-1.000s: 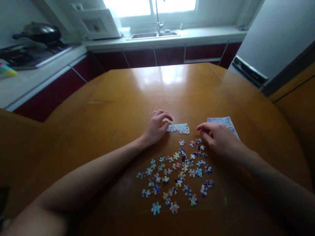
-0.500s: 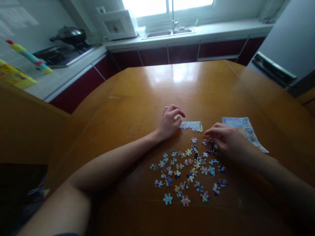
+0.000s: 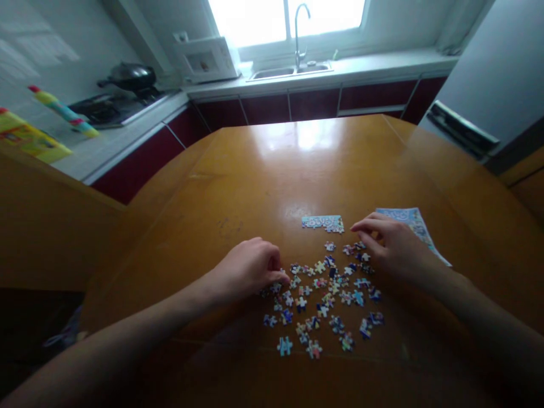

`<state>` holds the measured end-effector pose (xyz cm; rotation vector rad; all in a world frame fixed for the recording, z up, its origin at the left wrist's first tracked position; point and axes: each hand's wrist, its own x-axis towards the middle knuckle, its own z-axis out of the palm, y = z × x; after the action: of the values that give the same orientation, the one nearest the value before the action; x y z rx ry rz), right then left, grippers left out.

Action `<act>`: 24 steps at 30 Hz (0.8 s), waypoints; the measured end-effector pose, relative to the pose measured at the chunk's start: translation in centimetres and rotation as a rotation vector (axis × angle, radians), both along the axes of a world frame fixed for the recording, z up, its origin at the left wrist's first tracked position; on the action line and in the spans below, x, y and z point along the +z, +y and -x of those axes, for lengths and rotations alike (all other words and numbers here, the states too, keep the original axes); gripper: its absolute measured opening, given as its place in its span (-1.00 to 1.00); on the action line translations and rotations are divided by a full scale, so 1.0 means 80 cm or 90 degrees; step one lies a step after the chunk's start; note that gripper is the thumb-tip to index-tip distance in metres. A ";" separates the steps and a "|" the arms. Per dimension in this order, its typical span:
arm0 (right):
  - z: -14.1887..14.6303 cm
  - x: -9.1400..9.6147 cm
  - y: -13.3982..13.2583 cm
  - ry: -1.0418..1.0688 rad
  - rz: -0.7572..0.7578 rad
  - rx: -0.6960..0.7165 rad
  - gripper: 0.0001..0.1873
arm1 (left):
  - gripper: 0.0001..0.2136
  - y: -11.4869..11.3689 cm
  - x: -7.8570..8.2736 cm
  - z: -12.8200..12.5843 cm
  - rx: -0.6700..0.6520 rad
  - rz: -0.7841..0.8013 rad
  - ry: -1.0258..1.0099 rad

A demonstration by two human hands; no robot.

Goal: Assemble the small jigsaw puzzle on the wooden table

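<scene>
My left hand [image 3: 254, 265] is over the left edge of the loose puzzle pieces [image 3: 334, 286], its fingers curled in and the thumb low among them. Whatever lies under its fingertips is hidden. My right hand [image 3: 391, 241] hovers by the right side of the pieces, index finger stretched out and thumb apart, nothing visible between them. Just left of its fingertip lies a joined strip of puzzle [image 3: 322, 222], pale blue with lettering. Partly behind the right hand is a printed picture sheet [image 3: 420, 231]. One single puzzle piece [image 3: 330, 246] sits below the strip.
Everything lies on a large brown wooden table [image 3: 263, 181]. Beyond it are a counter with a sink [image 3: 272, 73], a white microwave [image 3: 208, 59] and a stove with a black pot [image 3: 132, 76]. A fridge [image 3: 493, 73] stands at the right.
My left hand has left the joined strip and come down and left to the loose pieces, fingers more curled. My right hand stays about where it was. The view has tilted up slightly.
</scene>
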<state>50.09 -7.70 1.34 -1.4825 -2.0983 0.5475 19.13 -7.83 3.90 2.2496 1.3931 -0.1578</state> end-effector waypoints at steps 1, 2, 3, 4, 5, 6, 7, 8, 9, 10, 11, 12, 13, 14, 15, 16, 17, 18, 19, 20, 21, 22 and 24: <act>0.000 0.000 0.000 0.001 0.002 -0.007 -0.81 | -0.67 -0.003 -0.003 -0.001 0.003 -0.018 0.005; 0.000 0.000 0.001 0.002 0.005 -0.014 -0.81 | -0.67 -0.005 -0.006 -0.002 0.006 -0.034 0.008; 0.000 0.000 0.002 0.004 0.006 -0.022 -0.82 | -0.69 -0.006 -0.008 -0.002 0.007 -0.042 0.009; 0.000 0.000 0.003 0.007 0.009 -0.030 -0.82 | -0.72 -0.005 -0.009 -0.001 0.006 -0.044 0.009; 0.000 -0.001 0.004 0.012 0.012 -0.038 -0.83 | -0.76 -0.004 -0.009 0.000 0.000 -0.044 0.005; -0.001 -0.001 0.006 0.015 0.016 -0.046 -0.83 | -0.80 -0.003 -0.010 0.003 -0.010 -0.046 -0.004; -0.002 -0.002 0.007 0.018 0.020 -0.052 -0.83 | -0.85 -0.001 -0.011 0.006 -0.025 -0.050 -0.019; -0.002 -0.003 0.008 0.020 0.022 -0.058 -0.84 | -0.90 0.001 -0.012 0.010 -0.040 -0.055 -0.036; -0.003 -0.004 0.009 0.022 0.023 -0.062 -0.84 | -0.94 0.003 -0.014 0.013 -0.056 -0.058 -0.054; -0.004 -0.004 0.010 0.025 0.022 -0.065 -0.84 | -0.97 0.006 -0.016 0.016 -0.069 -0.060 -0.073; -0.004 -0.005 0.011 0.028 0.020 -0.067 -0.83 | -1.00 0.009 -0.018 0.019 -0.077 -0.062 -0.089; -0.004 -0.005 0.011 0.031 0.017 -0.067 -0.83 | -0.98 0.013 -0.021 0.019 -0.084 -0.061 -0.102; -0.005 -0.006 0.011 0.034 0.015 -0.065 -0.83 | -0.97 0.017 -0.023 0.019 -0.089 -0.055 -0.115; -0.005 -0.006 0.011 0.037 0.013 -0.061 -0.83 | -0.97 0.022 -0.024 0.016 -0.089 -0.043 -0.131; -0.005 -0.007 0.011 0.040 0.011 -0.056 -0.83 | -0.98 0.028 -0.025 0.012 -0.084 -0.028 -0.154; -0.004 -0.007 0.011 0.044 0.011 -0.052 -0.83 | -0.98 0.035 -0.026 0.005 -0.075 -0.011 -0.182; -0.004 -0.007 0.011 0.049 0.014 -0.049 -0.83 | -0.96 0.042 -0.026 -0.003 -0.060 0.005 -0.217; -0.004 -0.008 0.011 0.054 0.019 -0.049 -0.83 | -0.95 0.049 -0.026 -0.012 -0.047 0.011 -0.253; -0.003 -0.008 0.011 0.057 0.023 -0.050 -0.83 | -0.93 0.056 -0.027 -0.022 -0.037 0.011 -0.288; -0.002 -0.008 0.011 0.056 0.026 -0.051 -0.84 | -0.93 0.062 -0.028 -0.032 -0.028 0.007 -0.317; -0.001 -0.008 0.011 0.053 0.027 -0.053 -0.84 | -0.92 0.068 -0.030 -0.042 -0.016 0.001 -0.341; 0.000 -0.008 0.011 0.050 0.028 -0.053 -0.84 | -0.92 0.072 -0.032 -0.050 -0.006 -0.004 -0.350; 0.001 -0.009 0.011 0.047 0.029 -0.050 -0.84 | -0.92 0.078 -0.037 -0.061 0.004 -0.013 -0.351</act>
<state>50.03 -6.82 0.61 -1.5387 -1.9747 0.6144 24.00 -1.59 0.93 2.0797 1.1001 0.4484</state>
